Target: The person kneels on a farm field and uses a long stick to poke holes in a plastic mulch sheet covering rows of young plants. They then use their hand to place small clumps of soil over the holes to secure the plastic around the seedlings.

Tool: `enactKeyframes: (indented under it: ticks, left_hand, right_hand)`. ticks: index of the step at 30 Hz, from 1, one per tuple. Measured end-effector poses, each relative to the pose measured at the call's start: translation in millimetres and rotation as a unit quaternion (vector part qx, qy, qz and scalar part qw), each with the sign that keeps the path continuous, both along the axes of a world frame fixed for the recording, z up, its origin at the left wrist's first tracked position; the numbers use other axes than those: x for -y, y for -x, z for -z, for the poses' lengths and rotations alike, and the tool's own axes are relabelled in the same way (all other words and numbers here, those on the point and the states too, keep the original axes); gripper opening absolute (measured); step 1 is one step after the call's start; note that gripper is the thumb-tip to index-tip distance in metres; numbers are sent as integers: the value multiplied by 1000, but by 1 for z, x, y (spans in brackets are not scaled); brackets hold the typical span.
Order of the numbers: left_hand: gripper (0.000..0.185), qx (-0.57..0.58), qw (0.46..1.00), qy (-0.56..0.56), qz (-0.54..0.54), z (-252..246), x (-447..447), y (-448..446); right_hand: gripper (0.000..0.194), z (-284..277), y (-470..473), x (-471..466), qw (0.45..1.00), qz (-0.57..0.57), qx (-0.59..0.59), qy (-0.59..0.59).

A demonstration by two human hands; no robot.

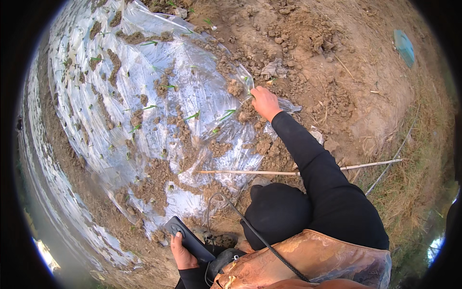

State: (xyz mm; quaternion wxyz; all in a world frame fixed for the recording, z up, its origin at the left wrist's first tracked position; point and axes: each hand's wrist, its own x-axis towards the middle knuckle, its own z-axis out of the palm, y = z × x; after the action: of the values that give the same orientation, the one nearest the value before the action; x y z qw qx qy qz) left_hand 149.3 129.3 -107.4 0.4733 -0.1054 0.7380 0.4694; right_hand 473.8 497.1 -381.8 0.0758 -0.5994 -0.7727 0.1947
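Clear plastic mulch film (202, 90) covers a soil bed, with small green seedlings (227, 115) poking through holes. At the film's edge, my right hand (265, 103) pinches a gathered strip of it, beside clods of soil (249, 112). Low in the view, my left hand (183, 253) holds a dark smartphone (189, 238), its camera side facing up. What the right fingertips grip beneath the folds is partly hidden.
A thin dry stalk (252, 172) lies across the film and under my right arm. A teal object (404, 47) rests on bare ground at upper right. Dry grass (404, 191) borders the right side. A dark braided cord (252, 229) crosses near my knee.
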Motion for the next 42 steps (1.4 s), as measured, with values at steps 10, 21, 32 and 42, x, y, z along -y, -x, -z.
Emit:
enactKeyframes:
  ticks: [10,21,32,42]
  left_hand:
    - [28,8,1000,3,12,4,5,6]
    - [25,1,1000,-3,15,-1,-1,2]
    - [30,24,1000,-15,13,-2,-2,0]
    - [28,22,1000,-7,-3,5,3,1]
  right_hand:
    - [19,5,2,-6,1000,-11,-13,-21]
    - [17,0,6,-8,997,-6,-42,-62]
    - [17,-1,2,-8,998,1,-34,-60]
    - [20,-11,-5,1,995,46,-86,-9]
